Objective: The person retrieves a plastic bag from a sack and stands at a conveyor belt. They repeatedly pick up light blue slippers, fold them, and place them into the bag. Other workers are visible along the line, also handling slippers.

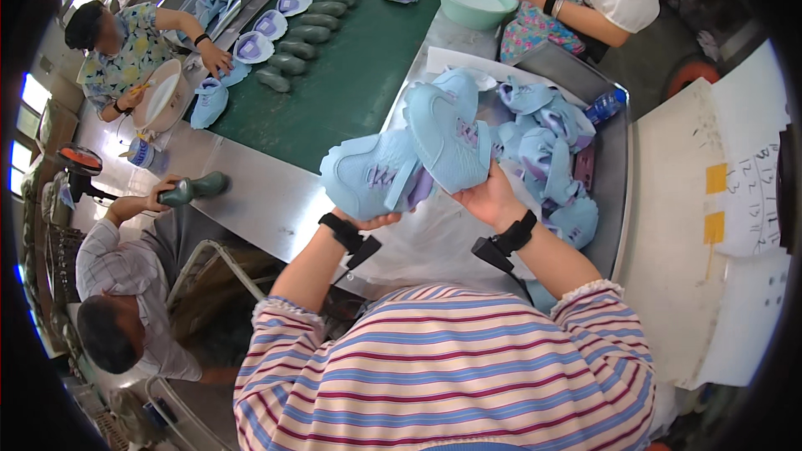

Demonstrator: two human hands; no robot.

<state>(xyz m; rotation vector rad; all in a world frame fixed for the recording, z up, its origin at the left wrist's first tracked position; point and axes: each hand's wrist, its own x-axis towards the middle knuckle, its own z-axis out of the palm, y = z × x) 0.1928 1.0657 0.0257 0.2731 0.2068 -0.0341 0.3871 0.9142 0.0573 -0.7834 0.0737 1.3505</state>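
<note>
My left hand [373, 219] grips one light blue shoe upper [368, 172] with purple trim from below, held above the steel table. My right hand [486, 197] holds a second light blue shoe upper [447, 135], tilted so its flat side faces me. The two uppers touch each other in the middle. Both wrists wear black bands. Just beyond my hands lies a pile of similar blue uppers [547, 138] on the metal tray [620, 192].
A green conveyor belt [351, 75] carries dark shoe lasts and uppers. A person at far right works over a mint basin [474, 2]. Another person at left holds a white bowl [163, 93]; a third, lower left, holds a dark last [194, 190]. White boards [718, 234] stand at right.
</note>
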